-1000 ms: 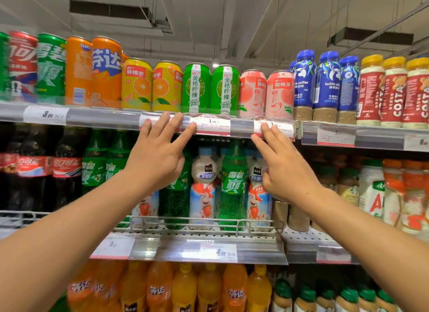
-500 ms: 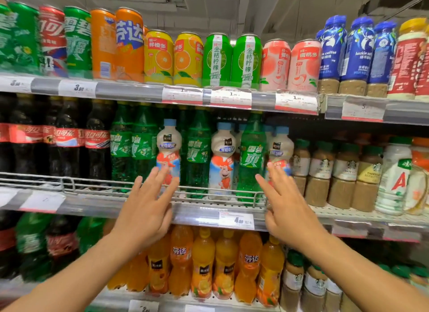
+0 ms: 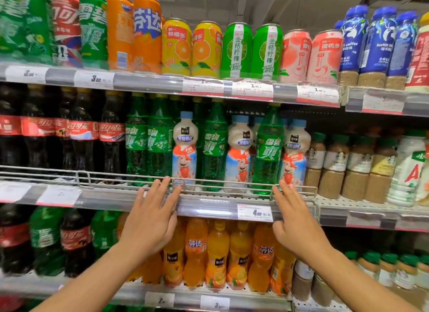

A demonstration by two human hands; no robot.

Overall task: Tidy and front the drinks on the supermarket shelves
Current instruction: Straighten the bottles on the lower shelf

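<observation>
My left hand [image 3: 151,219] and my right hand [image 3: 293,221] are both raised with straight fingers in front of the middle shelf's price rail [image 3: 209,206], fingertips near its wire guard [image 3: 222,181]. Neither holds anything. Behind the guard stand green Sprite bottles [image 3: 214,147] mixed with white milk-drink bottles with a cartoon cow [image 3: 185,149]. One more green bottle [image 3: 268,149] stands between two white ones [image 3: 239,151]. Cola bottles [image 3: 81,135] fill the left of that shelf.
The top shelf carries cans: green, red, orange, yellow [image 3: 177,47], pink [image 3: 325,56], then blue coffee bottles [image 3: 376,42]. Brown coffee bottles [image 3: 355,165] stand right of the milk drinks. Orange soda bottles [image 3: 218,253] line the shelf below.
Both hands have dropped from the top shelf's price rail to the middle shelf's rail. The view has tilted down with them.
</observation>
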